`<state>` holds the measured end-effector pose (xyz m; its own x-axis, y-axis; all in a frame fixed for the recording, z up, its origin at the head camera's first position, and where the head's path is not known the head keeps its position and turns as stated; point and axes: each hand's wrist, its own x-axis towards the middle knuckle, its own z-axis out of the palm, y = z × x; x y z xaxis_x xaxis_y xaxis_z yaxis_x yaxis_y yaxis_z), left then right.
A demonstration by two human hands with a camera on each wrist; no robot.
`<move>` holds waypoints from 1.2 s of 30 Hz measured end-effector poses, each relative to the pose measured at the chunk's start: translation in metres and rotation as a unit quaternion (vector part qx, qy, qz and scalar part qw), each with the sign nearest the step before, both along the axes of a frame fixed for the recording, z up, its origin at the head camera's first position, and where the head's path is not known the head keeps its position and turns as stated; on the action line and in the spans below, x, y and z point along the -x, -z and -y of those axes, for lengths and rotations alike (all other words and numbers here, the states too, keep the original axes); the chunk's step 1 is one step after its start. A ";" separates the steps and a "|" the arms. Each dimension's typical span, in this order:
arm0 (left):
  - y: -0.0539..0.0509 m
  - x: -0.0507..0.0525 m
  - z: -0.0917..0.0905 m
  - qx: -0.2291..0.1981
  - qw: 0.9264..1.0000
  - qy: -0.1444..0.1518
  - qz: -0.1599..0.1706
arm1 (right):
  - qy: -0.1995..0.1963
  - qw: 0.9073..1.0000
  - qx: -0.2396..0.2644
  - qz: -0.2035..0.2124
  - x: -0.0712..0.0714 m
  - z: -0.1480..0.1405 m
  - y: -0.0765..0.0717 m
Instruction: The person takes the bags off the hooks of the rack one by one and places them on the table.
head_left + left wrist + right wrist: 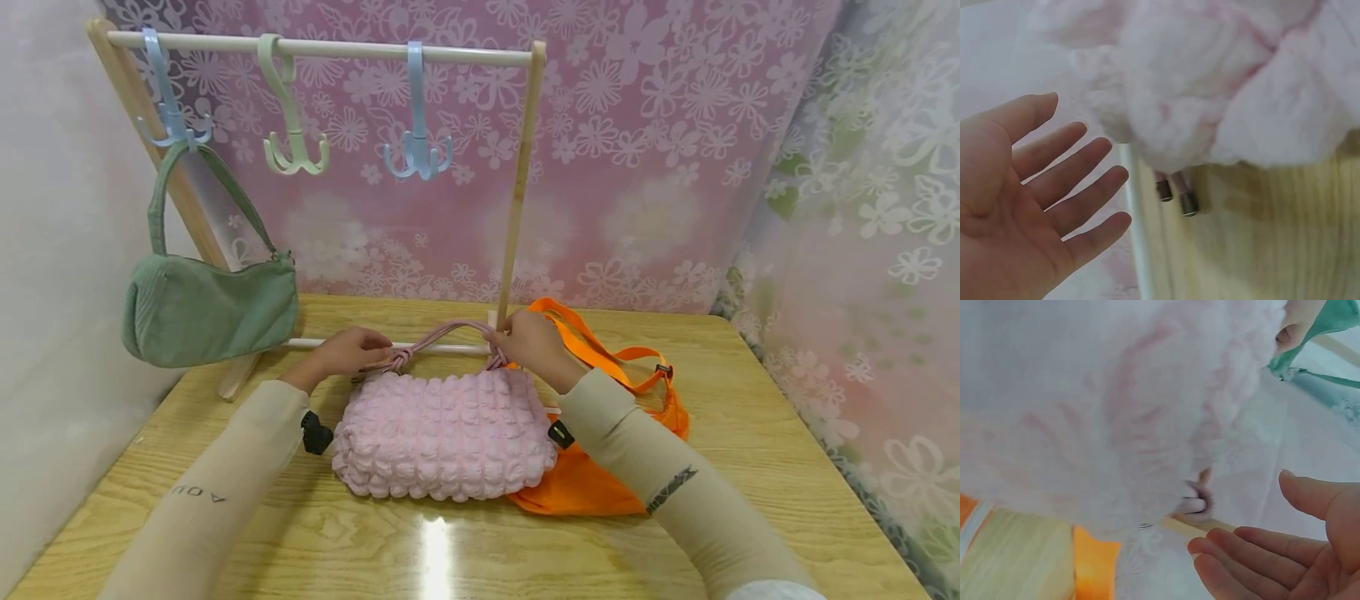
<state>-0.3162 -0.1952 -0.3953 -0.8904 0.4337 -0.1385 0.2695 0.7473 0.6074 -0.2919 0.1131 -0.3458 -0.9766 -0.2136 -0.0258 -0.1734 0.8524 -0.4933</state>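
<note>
A pink puffy handbag (446,433) rests on the table, its thin cord handle (450,327) arched upward and knotted at the left side. By that knot is my left hand (348,350); the left wrist view shows its fingers (1079,175) spread and nearly straight, apart from the bag. Two metal-tipped cord ends (1179,194) dangle below the bag there. My right hand (536,346) is at the handle's right end. In the right wrist view its thumb stands away from the extended fingers (1254,562), with nothing held between them.
Behind the bag stands a wooden rack with a white top rail (337,47). A green handbag (213,308) hangs from the left blue hook (174,121); a green hook (294,150) and another blue hook (418,150) hang bare. An orange bag (592,483) lies partly under my right arm.
</note>
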 end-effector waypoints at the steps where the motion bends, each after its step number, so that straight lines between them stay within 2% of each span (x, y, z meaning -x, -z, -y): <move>1: -0.002 -0.001 0.001 -0.002 1.000 0.002 0.001 | 0.000 1.000 -0.002 -0.005 -0.002 0.000 -0.002; 5: -0.014 -0.007 0.004 -0.013 1.000 0.016 -0.005 | -0.003 1.000 -0.023 -0.015 -0.011 0.002 -0.011; 10: -0.032 -0.020 0.011 -0.029 0.999 0.019 -0.024 | -0.031 0.996 -0.053 -0.059 -0.026 0.013 -0.020; 17: -0.061 -0.042 0.022 -0.072 0.997 0.006 -0.024 | -0.046 0.990 -0.046 -0.123 -0.050 0.030 -0.035; 23: -0.091 -0.064 0.032 -0.091 0.991 -0.007 -0.096 | -0.064 0.977 -0.052 -0.195 -0.067 0.045 -0.046; 25: -0.100 -0.071 0.036 -0.098 0.988 -0.014 -0.120 | -0.074 0.974 -0.046 -0.208 -0.071 0.050 -0.049; 28: -0.116 -0.081 0.042 -0.117 0.980 -0.038 -0.157 | -0.085 0.974 -0.040 -0.206 -0.076 0.058 -0.056; 31: -0.131 -0.088 0.049 -0.133 0.967 -0.077 -0.202 | -0.095 0.976 -0.030 -0.193 -0.080 0.067 -0.063; 33: -0.139 -0.089 0.055 -0.148 0.955 -0.103 -0.235 | -0.106 0.977 -0.015 -0.186 -0.082 0.073 -0.068; 36: -0.149 -0.087 0.064 -0.197 0.931 -0.128 -0.281 | -0.119 0.976 -0.001 -0.184 -0.083 0.084 -0.075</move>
<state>-0.2291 -0.2593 -0.2463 -0.8557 0.1163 0.5043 0.4707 0.5800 0.6649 -0.2084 0.0294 -0.2709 -0.8425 -0.4356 0.3168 -0.5315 0.7677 -0.3580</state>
